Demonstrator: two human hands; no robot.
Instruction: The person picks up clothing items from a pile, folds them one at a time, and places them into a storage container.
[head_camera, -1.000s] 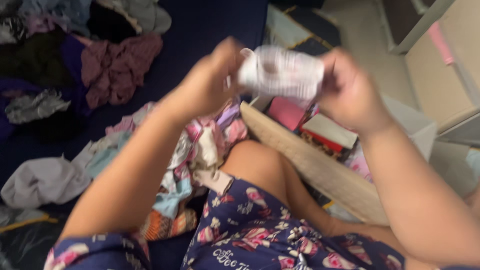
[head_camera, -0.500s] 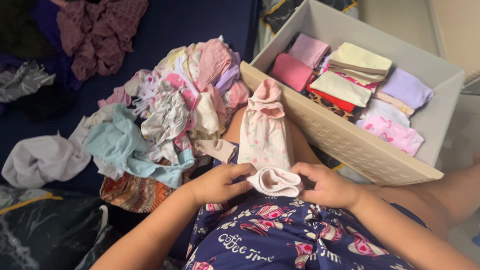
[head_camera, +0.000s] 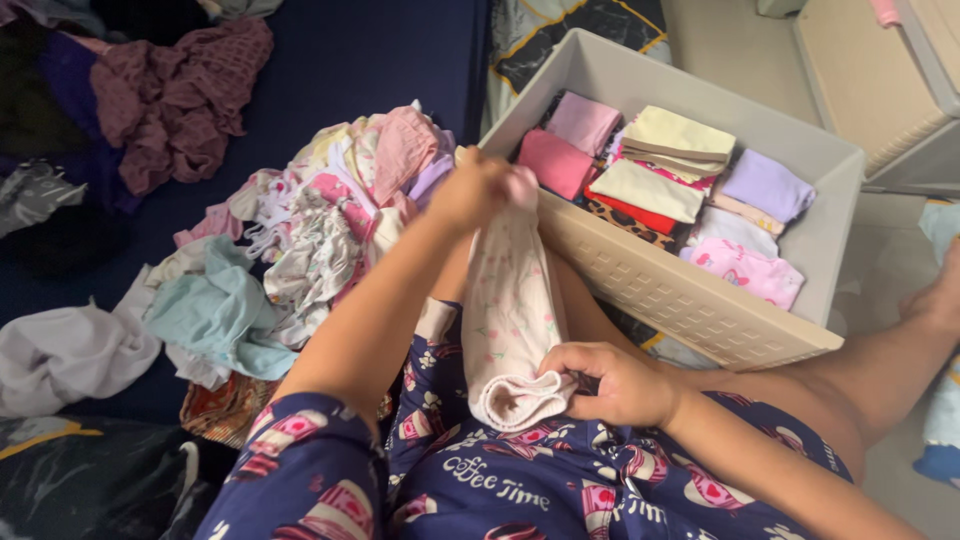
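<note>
A pale pink garment with small prints (head_camera: 510, 300) lies lengthwise along my thigh. My left hand (head_camera: 480, 190) grips its far end near my knee. My right hand (head_camera: 615, 385) pinches the near folded end on my lap. Just beyond the knee stands a beige plastic bin (head_camera: 690, 300) filled with folded clothes in pink, cream, red and lilac.
A heap of small unfolded clothes (head_camera: 320, 220) lies left of my leg on a dark blue surface. Further left are a teal cloth (head_camera: 215, 310), a white cloth (head_camera: 60, 350) and a maroon garment (head_camera: 175, 100). A cream drawer unit (head_camera: 880, 80) stands at upper right.
My left hand has moved from the near end of the pink garment up to its far end. The right hand stays on the near fold. The garment has gone from held up in the air to lying on my thigh.
</note>
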